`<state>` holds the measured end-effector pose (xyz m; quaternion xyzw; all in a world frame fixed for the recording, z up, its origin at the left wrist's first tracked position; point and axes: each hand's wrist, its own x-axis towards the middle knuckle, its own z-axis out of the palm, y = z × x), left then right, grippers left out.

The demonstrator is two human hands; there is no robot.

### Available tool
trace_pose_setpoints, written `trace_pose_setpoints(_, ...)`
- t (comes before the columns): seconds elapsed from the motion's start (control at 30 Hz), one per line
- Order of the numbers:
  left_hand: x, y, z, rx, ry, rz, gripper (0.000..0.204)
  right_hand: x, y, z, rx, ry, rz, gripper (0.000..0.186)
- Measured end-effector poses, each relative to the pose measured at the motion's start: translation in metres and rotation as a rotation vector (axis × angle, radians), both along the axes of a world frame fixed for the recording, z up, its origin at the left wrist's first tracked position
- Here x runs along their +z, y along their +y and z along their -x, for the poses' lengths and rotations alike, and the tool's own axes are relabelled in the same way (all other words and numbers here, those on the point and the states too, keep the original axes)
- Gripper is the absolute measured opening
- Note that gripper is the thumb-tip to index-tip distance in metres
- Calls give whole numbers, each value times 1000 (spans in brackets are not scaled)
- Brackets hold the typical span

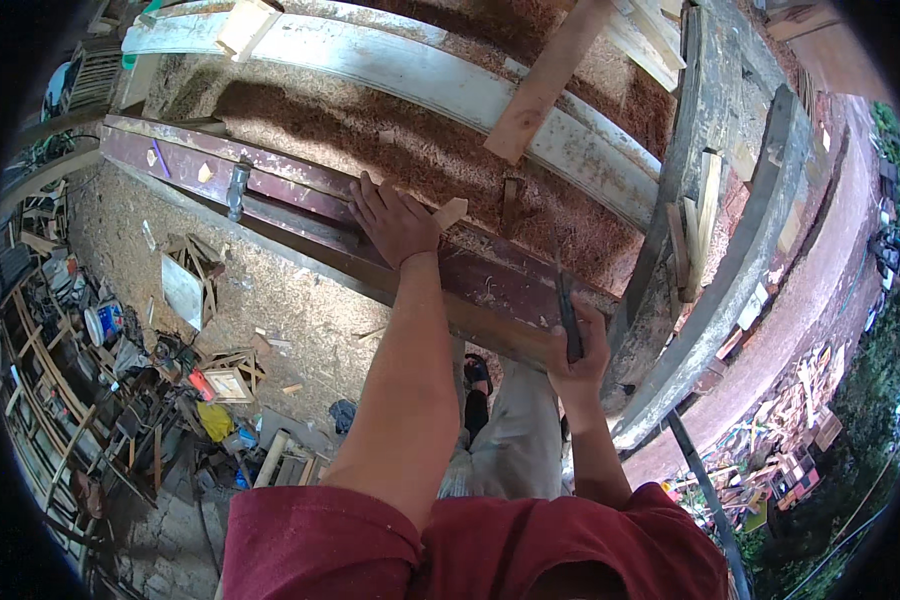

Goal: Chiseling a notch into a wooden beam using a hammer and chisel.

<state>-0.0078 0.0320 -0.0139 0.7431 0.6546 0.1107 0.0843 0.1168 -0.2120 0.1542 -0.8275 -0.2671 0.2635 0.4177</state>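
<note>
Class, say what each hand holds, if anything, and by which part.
Right hand: a slim dark tool, held by its near end. Left hand lies on the maroon beam; whether it grips the pale wood piece cannot be told.

Wood piece point(452, 213): inner end hidden by left hand point(398, 222) | dark tool point(568, 312) in right hand point(584, 352) — tip blurred | scrap heap point(770, 430) — details too small
</note>
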Motion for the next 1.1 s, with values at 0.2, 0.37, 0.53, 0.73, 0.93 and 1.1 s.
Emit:
trace_pose_setpoints(0.2, -6, -3, 1, -22, -19, -58, 37, -77, 4, -5, -37, -353, 73, 56)
trace_pose_setpoints(0.37, -8, -2, 1, -28, -24, -85, 34, -126, 24, -1, 39, -442, 136, 70)
trace_pose_setpoints(0.53, -12, -1, 4, -26, -45, -103, 32, -149, 54, 0, 192, -536, 218, 73)
trace_pose_setpoints(0.73, -15, -2, 6, -19, -59, -85, 45, -167, 62, 1, 182, -708, 193, 66)
trace_pose_setpoints(0.93, -15, -5, 24, -112, -239, -77, 41, -155, 70, 6, 190, -630, 282, 64)
trace_pose_setpoints(1.1, 0, -11, 28, -332, -304, -50, 29, -165, 65, 2, 167, -688, 231, 62)
